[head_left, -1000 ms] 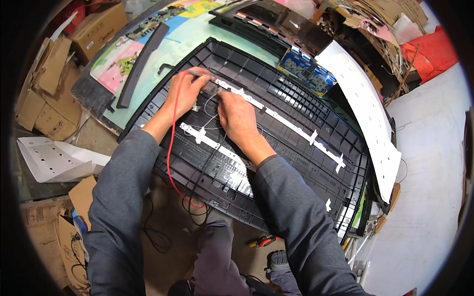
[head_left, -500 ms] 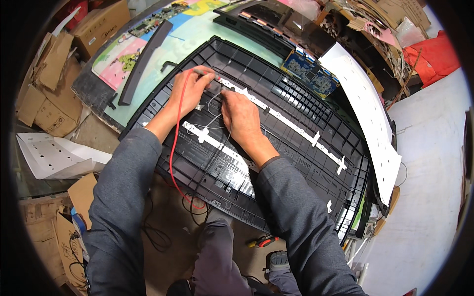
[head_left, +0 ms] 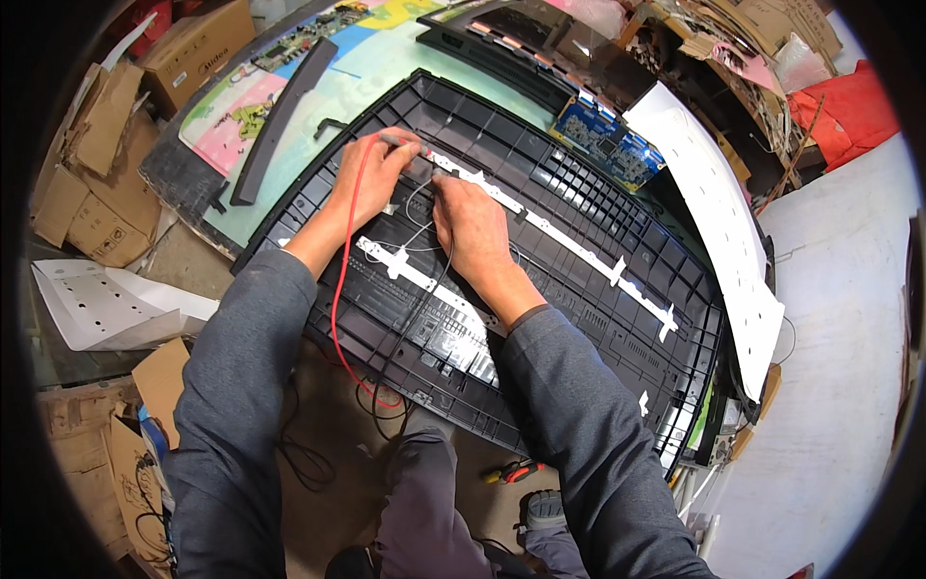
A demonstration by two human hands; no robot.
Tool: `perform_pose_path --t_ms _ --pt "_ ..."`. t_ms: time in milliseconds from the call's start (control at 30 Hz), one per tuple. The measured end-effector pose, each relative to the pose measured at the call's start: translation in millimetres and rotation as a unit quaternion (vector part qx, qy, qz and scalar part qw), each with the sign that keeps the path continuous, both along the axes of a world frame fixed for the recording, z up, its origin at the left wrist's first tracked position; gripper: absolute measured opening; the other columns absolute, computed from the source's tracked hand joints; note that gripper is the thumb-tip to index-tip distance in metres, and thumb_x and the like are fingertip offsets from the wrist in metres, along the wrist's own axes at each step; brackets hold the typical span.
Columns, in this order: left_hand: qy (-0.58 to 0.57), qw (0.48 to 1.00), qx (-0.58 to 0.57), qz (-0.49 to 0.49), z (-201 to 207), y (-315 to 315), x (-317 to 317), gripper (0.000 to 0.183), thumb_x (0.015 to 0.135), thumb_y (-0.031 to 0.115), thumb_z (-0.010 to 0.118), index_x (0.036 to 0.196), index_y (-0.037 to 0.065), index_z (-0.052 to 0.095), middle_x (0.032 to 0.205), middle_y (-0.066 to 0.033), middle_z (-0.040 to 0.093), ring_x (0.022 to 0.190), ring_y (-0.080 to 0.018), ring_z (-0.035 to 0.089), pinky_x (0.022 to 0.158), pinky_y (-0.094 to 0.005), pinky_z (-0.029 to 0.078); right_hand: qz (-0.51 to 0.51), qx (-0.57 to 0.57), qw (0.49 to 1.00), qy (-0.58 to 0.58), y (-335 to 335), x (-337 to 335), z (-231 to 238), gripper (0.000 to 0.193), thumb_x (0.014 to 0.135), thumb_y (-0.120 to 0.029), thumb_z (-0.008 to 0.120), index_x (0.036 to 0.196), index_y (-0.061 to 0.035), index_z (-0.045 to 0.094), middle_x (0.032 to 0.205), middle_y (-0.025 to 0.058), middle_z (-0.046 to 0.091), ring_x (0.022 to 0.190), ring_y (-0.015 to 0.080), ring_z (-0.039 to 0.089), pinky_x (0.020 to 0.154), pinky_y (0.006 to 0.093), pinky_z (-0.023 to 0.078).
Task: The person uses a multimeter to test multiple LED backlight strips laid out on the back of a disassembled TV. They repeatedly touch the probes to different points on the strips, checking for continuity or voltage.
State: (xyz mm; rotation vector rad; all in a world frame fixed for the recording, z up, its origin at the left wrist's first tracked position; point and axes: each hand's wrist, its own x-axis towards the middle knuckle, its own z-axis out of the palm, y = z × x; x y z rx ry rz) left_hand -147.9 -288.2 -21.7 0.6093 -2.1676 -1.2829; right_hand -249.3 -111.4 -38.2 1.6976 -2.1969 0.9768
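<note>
My left hand (head_left: pixel 365 176) is closed around a red test probe (head_left: pixel 394 141), its tip at the upper left end of a white LED strip (head_left: pixel 571 243). The probe's red lead (head_left: pixel 340 275) hangs in a loop past my wrist. Just below that strip end, my right hand (head_left: pixel 475 230) pinches a black test probe (head_left: pixel 433 179), mostly hidden by the fingers; a black lead runs down from it. Both hands are over a black plastic TV back panel (head_left: pixel 617 318). A second LED strip (head_left: pixel 413 274) lies nearer me, partly covered by my right arm. Thin pale wires loop between the strips.
Beyond the panel sit a blue circuit board (head_left: pixel 610 143) and a dark screen frame (head_left: pixel 492 63). White perforated sheet (head_left: pixel 719 203) leans along the right side. A black bar (head_left: pixel 285 121) rests on the table at left. Cardboard boxes (head_left: pixel 198 53) and red-handled pliers (head_left: pixel 516 472) surround the workspace.
</note>
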Motion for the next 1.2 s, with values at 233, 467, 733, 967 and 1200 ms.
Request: perform_pose_path --t_ms 233,467,733,967,1200 --pt "0.029 1.000 0.000 0.006 -5.6 -1.0 -2.5 0.026 0.108 0.019 0.068 0.118 -0.003 0.077 0.095 -0.0109 0.079 0.087 -0.0158 0.075 0.080 -0.0317 0.060 0.000 -0.005 1.000 0.002 0.4 -0.6 -1.0 0.030 0.096 -0.008 0.070 0.125 0.0001 0.069 0.107 0.0191 0.073 0.103 0.0395 0.071 0.090 0.0485 0.059" --pt "0.080 0.997 -0.001 0.015 -11.3 0.1 -4.4 0.027 0.105 0.021 0.069 0.113 -0.002 0.079 0.084 -0.0126 0.078 0.079 -0.0184 0.075 0.073 -0.0338 0.057 0.003 -0.017 1.000 0.007 -0.7 -0.9 -2.5 0.030 0.096 -0.008 0.070 0.125 0.0000 0.069 0.107 0.0185 0.073 0.102 0.0387 0.071 0.089 0.0482 0.059" --pt "0.019 1.000 -0.013 -0.006 -1.2 1.3 -0.1 0.028 0.109 0.020 0.068 0.122 -0.004 0.076 0.099 -0.0109 0.080 0.091 -0.0157 0.075 0.083 -0.0322 0.061 0.004 -0.018 1.000 0.009 -0.7 -1.3 -3.3 0.030 0.096 -0.008 0.070 0.125 0.0000 0.069 0.107 0.0182 0.073 0.101 0.0385 0.071 0.088 0.0480 0.059" --pt "0.054 0.998 -0.018 0.013 -5.3 2.8 -1.5 0.026 0.106 0.019 0.069 0.116 -0.002 0.078 0.088 -0.0126 0.079 0.083 -0.0186 0.076 0.076 -0.0337 0.059 0.005 -0.021 1.000 0.010 -0.8 -0.7 -3.0 0.030 0.096 -0.008 0.070 0.125 0.0001 0.069 0.107 0.0184 0.073 0.102 0.0390 0.071 0.089 0.0484 0.059" --pt "0.015 1.000 -0.021 0.000 -1.8 0.9 -0.4 0.028 0.108 0.020 0.068 0.121 -0.004 0.076 0.099 -0.0112 0.081 0.090 -0.0159 0.075 0.083 -0.0323 0.061 0.003 -0.019 1.000 0.012 -0.2 -2.5 -4.1 0.030 0.096 -0.008 0.070 0.125 0.0003 0.069 0.107 0.0186 0.073 0.101 0.0387 0.071 0.089 0.0481 0.059"
